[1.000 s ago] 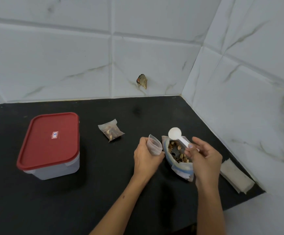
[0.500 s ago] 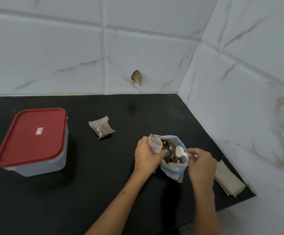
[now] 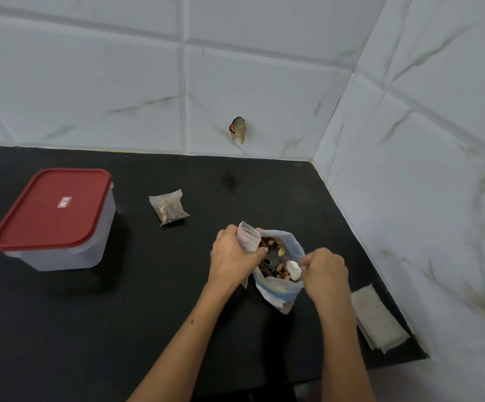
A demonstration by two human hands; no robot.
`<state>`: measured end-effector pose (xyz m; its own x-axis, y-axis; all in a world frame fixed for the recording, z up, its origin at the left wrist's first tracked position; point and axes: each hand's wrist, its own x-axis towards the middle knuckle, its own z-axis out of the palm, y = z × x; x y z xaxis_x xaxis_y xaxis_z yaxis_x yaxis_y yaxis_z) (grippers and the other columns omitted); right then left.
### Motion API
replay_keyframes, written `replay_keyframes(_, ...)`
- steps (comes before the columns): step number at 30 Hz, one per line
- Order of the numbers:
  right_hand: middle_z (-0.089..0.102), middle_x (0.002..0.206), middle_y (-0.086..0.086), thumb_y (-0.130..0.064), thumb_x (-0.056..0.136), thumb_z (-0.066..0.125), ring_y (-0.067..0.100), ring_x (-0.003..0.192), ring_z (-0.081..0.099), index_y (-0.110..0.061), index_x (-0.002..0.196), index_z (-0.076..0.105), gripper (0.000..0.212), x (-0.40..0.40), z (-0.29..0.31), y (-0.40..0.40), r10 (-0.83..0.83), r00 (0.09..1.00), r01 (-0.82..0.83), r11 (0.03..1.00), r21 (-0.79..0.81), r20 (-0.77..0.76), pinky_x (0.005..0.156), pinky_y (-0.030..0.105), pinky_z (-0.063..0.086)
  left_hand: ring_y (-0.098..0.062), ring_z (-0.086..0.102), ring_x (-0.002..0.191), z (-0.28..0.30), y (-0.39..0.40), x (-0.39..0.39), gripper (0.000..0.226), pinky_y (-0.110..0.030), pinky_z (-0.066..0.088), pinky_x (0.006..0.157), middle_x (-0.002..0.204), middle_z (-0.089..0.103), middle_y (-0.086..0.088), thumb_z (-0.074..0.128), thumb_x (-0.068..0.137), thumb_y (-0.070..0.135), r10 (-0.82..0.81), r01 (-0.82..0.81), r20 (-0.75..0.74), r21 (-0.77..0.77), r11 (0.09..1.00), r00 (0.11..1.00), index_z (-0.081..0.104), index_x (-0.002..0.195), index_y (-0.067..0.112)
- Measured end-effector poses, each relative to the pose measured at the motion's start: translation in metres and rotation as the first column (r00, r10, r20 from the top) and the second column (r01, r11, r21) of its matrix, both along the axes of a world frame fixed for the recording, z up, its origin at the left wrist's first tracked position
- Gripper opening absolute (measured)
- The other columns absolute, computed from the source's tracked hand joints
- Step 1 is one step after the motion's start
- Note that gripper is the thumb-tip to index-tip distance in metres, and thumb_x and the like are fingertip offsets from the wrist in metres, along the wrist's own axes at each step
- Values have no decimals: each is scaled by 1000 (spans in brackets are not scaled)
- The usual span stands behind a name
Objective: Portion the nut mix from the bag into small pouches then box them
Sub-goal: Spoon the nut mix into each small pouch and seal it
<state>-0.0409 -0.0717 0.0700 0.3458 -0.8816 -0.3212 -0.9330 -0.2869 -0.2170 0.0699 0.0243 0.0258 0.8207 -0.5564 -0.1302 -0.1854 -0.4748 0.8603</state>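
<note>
An open bag of nut mix (image 3: 279, 291) stands on the black counter (image 3: 119, 329), right of centre. My left hand (image 3: 231, 258) grips a small empty pouch (image 3: 248, 239) upright at the bag's left rim. My right hand (image 3: 324, 274) holds a white plastic scoop (image 3: 293, 269), its bowl dipped among the nuts inside the bag. A filled, sealed pouch of nuts (image 3: 169, 210) lies on the counter behind them. At the left stands a translucent box with a red lid (image 3: 53, 210), closed.
A stack of flat empty pouches (image 3: 376, 320) lies by the right wall near the counter's front corner. White marble-look tiles form the back and right walls. A torn patch (image 3: 238, 129) marks the back wall.
My right hand has brought the scoop from above the bag down into the nuts. My left hand keeps the pouch at the bag's rim.
</note>
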Motion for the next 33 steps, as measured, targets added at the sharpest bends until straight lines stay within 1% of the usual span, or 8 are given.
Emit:
replay_keyframes(5, 61, 104, 8, -16, 92, 59, 17, 94, 61, -8, 115, 57, 25, 8, -11, 7, 55, 995, -50, 997, -66, 86, 69, 23, 45, -16, 55, 99, -8, 3, -3, 49, -29, 47, 74, 103, 58, 1, 79, 69, 38, 9, 13, -183, 124, 992, 983, 53, 106, 17)
replay_keyframes(8, 63, 98, 7, -15, 92, 57, 16, 89, 62, -7, 109, 60, 19, 11, -21, 6, 81, 981, -73, 996, -49, 178, 65, 23, 46, -18, 62, 98, -13, 1, -14, 54, -37, 55, 82, 104, 65, -1, 80, 64, 38, 42, -22, -342, 61, 998, 939, 58, 109, 16)
replay_keyframes(12, 64, 96, 9, -16, 89, 59, 18, 84, 63, -5, 103, 63, 19, -4, -31, -17, -130, 939, 44, 964, 263, 319, 70, 30, 52, -18, 68, 89, -17, 0, -19, 25, -39, 58, 80, 95, 71, -5, 76, 72, 22, 71, -127, -484, -83, 988, 872, 67, 95, 17)
replay_keyframes(16, 65, 94, 10, -14, 86, 63, 19, 85, 63, -7, 104, 66, 20, -7, -40, -23, -281, 884, 113, 905, 411, 374, 69, 30, 51, -17, 67, 86, -17, 0, -21, 15, -35, 58, 76, 91, 71, -3, 73, 77, 15, 82, -154, -496, -105, 982, 864, 68, 91, 16)
replay_keyframes(22, 67, 94, 16, -4, 88, 58, 16, 72, 58, -3, 101, 68, 17, -11, -47, -21, -436, 784, 168, 833, 527, 441, 59, 26, 45, -19, 68, 88, -16, 1, -22, 22, -38, 59, 77, 91, 71, -4, 75, 73, 13, 65, -140, -485, -119, 983, 872, 68, 93, 16)
replay_keyframes(26, 59, 83, -5, -8, 89, 57, 10, 76, 55, -11, 100, 70, 17, 0, -48, -5, -239, 822, 118, 959, 256, 517, 65, 26, 47, -22, 69, 87, -14, 0, -26, 22, -40, 59, 76, 91, 71, -7, 74, 72, 12, 58, -131, -467, -124, 984, 882, 68, 93, 15)
replay_keyframes(28, 57, 83, -7, -6, 89, 55, 10, 79, 54, -11, 98, 72, 20, 4, -49, 1, -179, 822, 75, 975, 209, 540, 70, 27, 47, -21, 69, 85, -14, 1, -26, 21, -38, 59, 75, 90, 71, -8, 73, 73, 11, 54, -129, -463, -131, 983, 885, 67, 92, 14)
replay_keyframes(33, 64, 80, 6, -2, 87, 55, 12, 66, 51, -12, 92, 73, 21, -5, -46, -8, -487, 682, 170, 831, 530, 546, 57, 23, 42, -23, 68, 89, -14, 8, -26, 20, -46, 58, 80, 92, 71, -8, 73, 74, 8, 28, -121, -510, -151, 981, 860, 67, 91, 17)
